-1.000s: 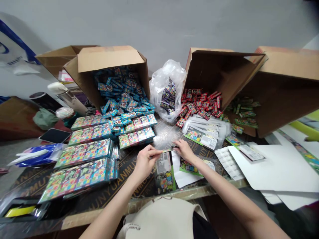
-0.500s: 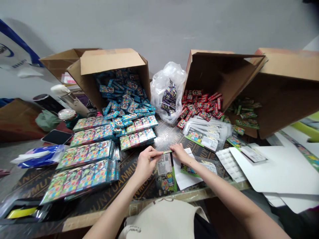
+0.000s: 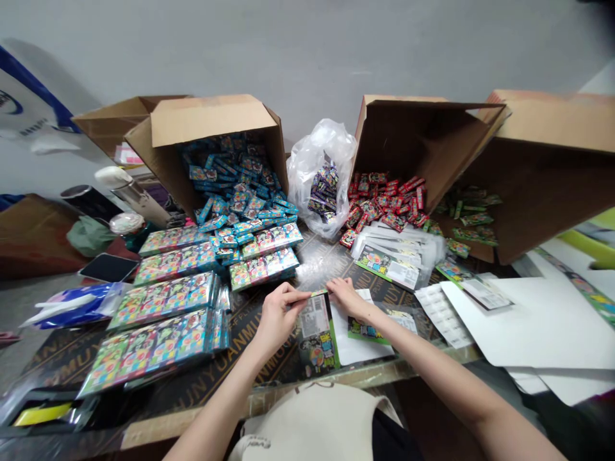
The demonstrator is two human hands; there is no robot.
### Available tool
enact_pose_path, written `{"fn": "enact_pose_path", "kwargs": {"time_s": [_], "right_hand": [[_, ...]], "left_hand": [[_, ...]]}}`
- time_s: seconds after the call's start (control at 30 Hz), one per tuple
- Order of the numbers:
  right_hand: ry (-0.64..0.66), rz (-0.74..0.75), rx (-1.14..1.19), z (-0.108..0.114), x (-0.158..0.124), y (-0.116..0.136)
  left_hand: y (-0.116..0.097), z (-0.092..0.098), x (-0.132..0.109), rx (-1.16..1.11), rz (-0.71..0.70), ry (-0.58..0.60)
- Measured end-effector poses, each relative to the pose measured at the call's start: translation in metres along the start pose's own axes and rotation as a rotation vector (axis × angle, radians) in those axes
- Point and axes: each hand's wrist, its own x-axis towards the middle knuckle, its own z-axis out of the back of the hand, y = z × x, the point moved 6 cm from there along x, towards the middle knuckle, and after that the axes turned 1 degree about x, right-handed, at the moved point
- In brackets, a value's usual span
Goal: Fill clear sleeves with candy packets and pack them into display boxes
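A green and black printed packet (image 3: pixel 317 333) lies in front of me near the table's front edge. My left hand (image 3: pixel 277 315) pinches the packet's top left corner. At the top right corner, my right hand (image 3: pixel 346 296) is closed on it with curled fingers. Under my right wrist lie a white sheet (image 3: pixel 353 342) and another green packet (image 3: pixel 369 329). Filled colourful packs (image 3: pixel 163 298) lie in rows to the left of my left hand.
Tipped cardboard boxes at the back spill blue sachets (image 3: pixel 235 186), red sachets (image 3: pixel 384 202) and green sachets (image 3: pixel 468 214). A clear plastic bag (image 3: pixel 319 169) holds purple sachets. Empty printed sleeves (image 3: pixel 391 259) and white card sheets (image 3: pixel 528 320) lie at the right. A phone (image 3: pixel 108 267) and cups stand at the left.
Both hands have stayed on the packet's top edge and shifted only slightly; the packet has hardly moved.
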Motion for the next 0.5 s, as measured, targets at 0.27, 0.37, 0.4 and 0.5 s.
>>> {"fn": "enact_pose_path", "kwargs": {"time_s": [0.27, 0.37, 0.4, 0.5], "right_hand": [[-0.010, -0.062, 0.173, -0.003, 0.000, -0.012], [-0.013, -0.076, 0.214, -0.002, -0.001, -0.013], [-0.016, -0.076, 0.222, -0.002, -0.001, -0.012], [-0.032, -0.066, 0.233, 0.001, -0.003, -0.010]], "left_hand": [[0.001, 0.000, 0.000, -0.007, 0.002, 0.008], [0.000, 0.001, 0.000, -0.012, 0.001, 0.007], [0.000, 0.001, 0.000, -0.015, 0.001, 0.006], [0.000, 0.001, -0.001, -0.021, 0.001, 0.001]]}}
